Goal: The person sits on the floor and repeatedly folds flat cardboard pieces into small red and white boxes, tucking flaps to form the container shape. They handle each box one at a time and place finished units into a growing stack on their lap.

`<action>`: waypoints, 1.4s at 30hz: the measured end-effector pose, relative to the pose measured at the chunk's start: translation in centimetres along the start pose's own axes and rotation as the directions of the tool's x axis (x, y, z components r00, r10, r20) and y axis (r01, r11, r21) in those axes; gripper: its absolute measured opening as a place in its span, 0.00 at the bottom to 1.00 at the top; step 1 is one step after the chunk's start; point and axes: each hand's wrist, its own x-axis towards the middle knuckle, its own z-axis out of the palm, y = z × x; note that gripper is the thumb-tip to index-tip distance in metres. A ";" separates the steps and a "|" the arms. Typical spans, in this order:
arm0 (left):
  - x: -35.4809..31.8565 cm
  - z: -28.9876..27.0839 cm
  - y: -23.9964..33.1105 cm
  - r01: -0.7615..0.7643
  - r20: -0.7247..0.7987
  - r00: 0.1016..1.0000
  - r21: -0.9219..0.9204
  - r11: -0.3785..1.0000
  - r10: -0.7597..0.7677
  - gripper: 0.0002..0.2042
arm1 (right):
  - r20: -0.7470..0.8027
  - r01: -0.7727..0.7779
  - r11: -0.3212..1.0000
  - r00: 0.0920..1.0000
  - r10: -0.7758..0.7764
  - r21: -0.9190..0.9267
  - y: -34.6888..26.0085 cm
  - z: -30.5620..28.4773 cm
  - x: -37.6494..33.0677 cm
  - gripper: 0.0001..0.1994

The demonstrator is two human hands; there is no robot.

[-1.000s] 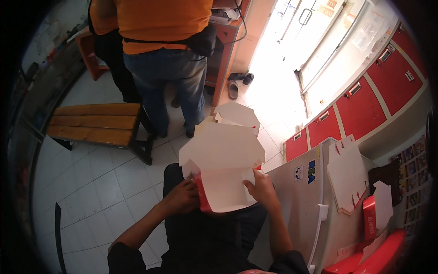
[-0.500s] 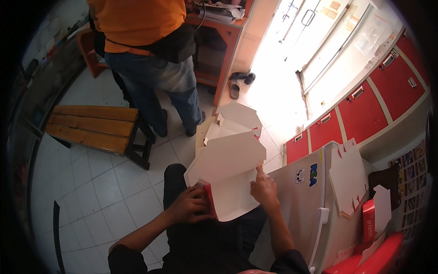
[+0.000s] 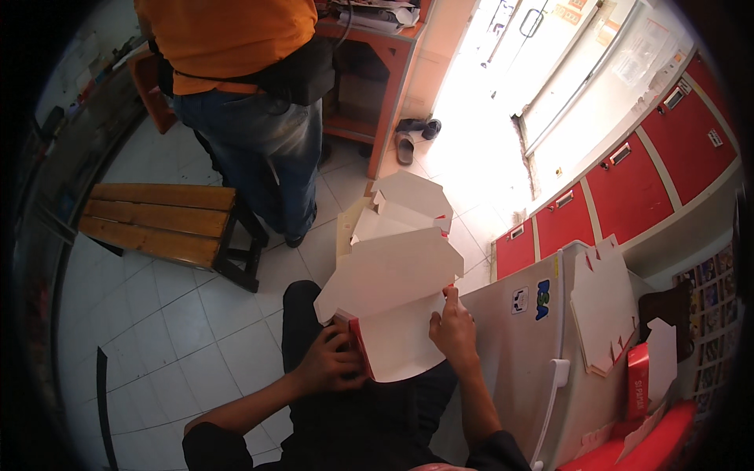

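A partly folded cardboard box (image 3: 397,267), white inside and red outside, rests over my lap with its lid panel raised. My left hand (image 3: 334,361) is closed on the box's left side wall, which stands up with its red face outward. At the right edge, my right hand (image 3: 454,326) pinches the corner by the fold between base and lid, its index finger reaching up to a small red tab. Just beyond the lid sits another white open box (image 3: 404,208), partly hidden by the one I hold.
A white fridge-like cabinet (image 3: 510,353) stands at my right, with flat box blanks (image 3: 601,306) and red box pieces (image 3: 638,381) on it. A wooden bench (image 3: 157,224) is at left. Ahead stands a person in an orange shirt (image 3: 228,43). Red lockers (image 3: 628,184) line the right.
The raised lid panel has shifted slightly, and my right fingers have closed more at the corner. Ahead, the person has stepped a little to the left, legs closer together.
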 end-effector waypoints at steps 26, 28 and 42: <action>0.8 -1.8 0.1 0.402 -0.034 0.916 0.063 0.913 -0.401 0.33 | 0.433 0.334 0.936 0.863 -0.259 -0.106 -11.5 2.5 -4.1 0.30; 0.8 -1.4 0.3 0.442 -0.009 0.897 0.043 0.896 -0.442 0.34 | 0.423 0.342 0.935 0.864 -0.272 -0.098 -11.3 2.5 -4.0 0.28; 0.0 0.2 -0.2 0.382 -0.071 0.914 -0.180 0.906 -0.399 0.41 | 0.086 0.226 0.968 0.968 -0.235 0.105 -7.9 3.6 -3.8 0.11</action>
